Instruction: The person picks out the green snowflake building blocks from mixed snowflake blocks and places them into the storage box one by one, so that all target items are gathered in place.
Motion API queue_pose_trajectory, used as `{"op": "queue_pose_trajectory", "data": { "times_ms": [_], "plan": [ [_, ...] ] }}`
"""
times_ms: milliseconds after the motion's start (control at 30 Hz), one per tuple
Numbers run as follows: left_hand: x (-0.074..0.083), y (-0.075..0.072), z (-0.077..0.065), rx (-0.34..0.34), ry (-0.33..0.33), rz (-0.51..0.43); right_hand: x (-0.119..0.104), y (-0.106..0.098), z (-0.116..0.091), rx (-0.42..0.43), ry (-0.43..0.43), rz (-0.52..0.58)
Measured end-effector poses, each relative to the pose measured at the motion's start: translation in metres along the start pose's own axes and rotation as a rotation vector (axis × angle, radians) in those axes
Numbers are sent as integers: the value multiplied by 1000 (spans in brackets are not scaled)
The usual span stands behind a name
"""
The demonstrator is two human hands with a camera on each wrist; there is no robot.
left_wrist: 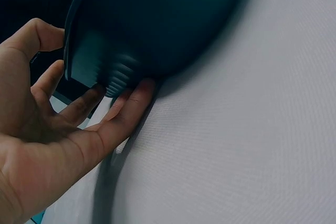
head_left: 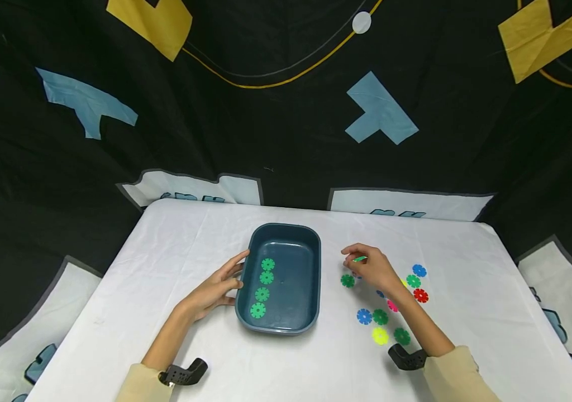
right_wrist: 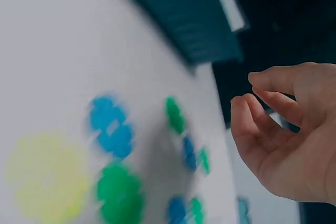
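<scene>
Two sleeves [head_left: 459,377], two hands [head_left: 210,290], four discs [head_left: 262,294] in tray [head_left: 293,279]

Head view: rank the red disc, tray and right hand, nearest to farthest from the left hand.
1. Tray: touched on its left side by the left hand.
2. Right hand: right of the tray.
3. Red disc: farthest right of the three.

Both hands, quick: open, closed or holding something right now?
Left hand: open, touching the side of the tray.
Right hand: closed, pinching a green disc.
</scene>
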State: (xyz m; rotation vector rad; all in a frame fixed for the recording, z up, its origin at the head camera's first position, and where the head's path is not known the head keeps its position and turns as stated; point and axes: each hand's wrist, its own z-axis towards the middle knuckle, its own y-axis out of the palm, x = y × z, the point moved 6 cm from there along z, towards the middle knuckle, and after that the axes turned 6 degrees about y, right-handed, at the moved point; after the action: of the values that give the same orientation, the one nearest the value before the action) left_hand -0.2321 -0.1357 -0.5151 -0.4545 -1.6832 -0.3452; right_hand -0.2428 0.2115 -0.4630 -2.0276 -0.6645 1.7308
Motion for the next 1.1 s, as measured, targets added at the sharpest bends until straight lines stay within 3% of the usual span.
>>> {"op": "queue_pose_trajectory", "data": {
  "times_ms": [167,300,700,1100],
  "plan": [
    [0,-1,0,4,0,5,33,-1,-5,-11,17,-12],
    [0,-1,-1,7,-5,-8,46,7,-6,-24,34,-34],
    [-2,-1,-2,10,-5,-14,49,17,-5,-25,11,-107],
    [-1,-1,1,17,-8,-4,49,16,-4,-18,27,-99]
  ]
}}
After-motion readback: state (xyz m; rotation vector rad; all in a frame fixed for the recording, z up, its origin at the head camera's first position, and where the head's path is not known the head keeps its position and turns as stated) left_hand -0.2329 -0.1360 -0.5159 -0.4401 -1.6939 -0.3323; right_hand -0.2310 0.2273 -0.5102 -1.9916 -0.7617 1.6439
